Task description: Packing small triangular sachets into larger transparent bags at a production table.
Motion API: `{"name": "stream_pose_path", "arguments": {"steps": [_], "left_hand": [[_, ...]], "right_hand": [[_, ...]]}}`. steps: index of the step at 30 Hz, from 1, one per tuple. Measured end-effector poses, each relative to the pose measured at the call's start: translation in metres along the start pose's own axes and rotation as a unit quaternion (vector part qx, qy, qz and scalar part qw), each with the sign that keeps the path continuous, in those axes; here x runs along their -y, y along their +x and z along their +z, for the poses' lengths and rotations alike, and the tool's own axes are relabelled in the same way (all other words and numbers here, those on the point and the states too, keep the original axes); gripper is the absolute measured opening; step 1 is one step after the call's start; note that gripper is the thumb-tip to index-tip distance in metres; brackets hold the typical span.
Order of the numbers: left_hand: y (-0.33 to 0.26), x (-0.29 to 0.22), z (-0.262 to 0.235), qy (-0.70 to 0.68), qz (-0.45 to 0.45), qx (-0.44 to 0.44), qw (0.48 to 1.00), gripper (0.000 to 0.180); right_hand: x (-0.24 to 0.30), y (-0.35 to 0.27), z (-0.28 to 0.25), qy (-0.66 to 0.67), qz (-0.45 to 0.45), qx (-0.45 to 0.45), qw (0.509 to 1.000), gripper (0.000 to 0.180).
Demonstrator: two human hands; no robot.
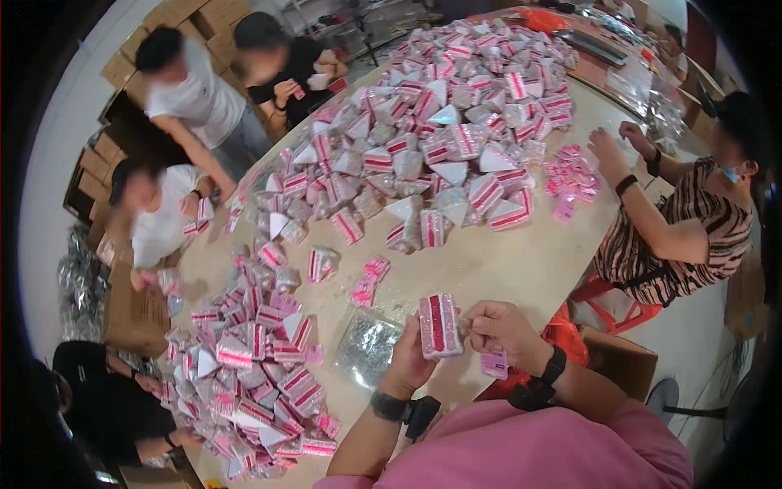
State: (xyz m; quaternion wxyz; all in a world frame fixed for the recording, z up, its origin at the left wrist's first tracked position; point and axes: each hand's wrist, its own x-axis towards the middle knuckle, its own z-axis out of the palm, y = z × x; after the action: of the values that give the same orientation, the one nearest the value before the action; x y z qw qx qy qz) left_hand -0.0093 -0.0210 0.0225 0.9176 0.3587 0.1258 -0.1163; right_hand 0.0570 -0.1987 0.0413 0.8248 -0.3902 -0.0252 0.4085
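both hands grip one wrapped pink-striped packet (440, 326) over the table (521, 269); left hand (410, 359) cups it; right hand (498, 328) pinches its edge.

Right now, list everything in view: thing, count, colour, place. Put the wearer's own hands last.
Big heap of packets: too many to count, clear wrap with pink-and-white stripes, far half of the table.
Near heap of packets: too many to count, same colours, table's left near edge.
Small pink tags: a loose cluster, pink, right of the big heap.
Clear bag: one, silvery, on the table before the left hand.
Table: one, beige, centre.
Cardboard boxes: several, brown, upper left.
Other people: five, seated or standing round the table.
Left hand: holds one packet, pink and white.
Right hand: at the packet's right edge, a pink tag below it.
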Motion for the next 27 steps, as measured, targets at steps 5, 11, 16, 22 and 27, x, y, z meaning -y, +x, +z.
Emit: {"name": "stream_pose_path", "arguments": {"steps": [5, 11, 16, 22, 27], "left_hand": [[-0.042, -0.007, -0.018, 0.142, 0.180, -0.091, 0.969, 0.062], [-0.081, -0.022, -0.019, 0.059, 0.177, -0.160, 0.969, 0.060], [-0.103, -0.033, -0.023, 0.197, 0.181, -0.140, 0.953, 0.074], [-0.115, -0.034, -0.021, 0.081, 0.233, -0.134, 0.960, 0.074], [-0.115, -0.039, -0.010, 0.071, 0.294, -0.102, 0.948, 0.075]], "right_hand": [[-0.014, 0.018, 0.042, -0.009, 0.034, 0.084, 0.996, 0.018], [-0.026, 0.026, 0.073, -0.059, 0.054, 0.113, 0.990, 0.016], [-0.032, 0.024, 0.091, -0.092, 0.083, 0.153, 0.980, 0.014], [-0.011, 0.009, 0.114, -0.234, 0.047, 0.164, 0.957, 0.013], [-0.006, -0.003, 0.124, -0.353, -0.036, 0.168, 0.920, 0.014]]}}
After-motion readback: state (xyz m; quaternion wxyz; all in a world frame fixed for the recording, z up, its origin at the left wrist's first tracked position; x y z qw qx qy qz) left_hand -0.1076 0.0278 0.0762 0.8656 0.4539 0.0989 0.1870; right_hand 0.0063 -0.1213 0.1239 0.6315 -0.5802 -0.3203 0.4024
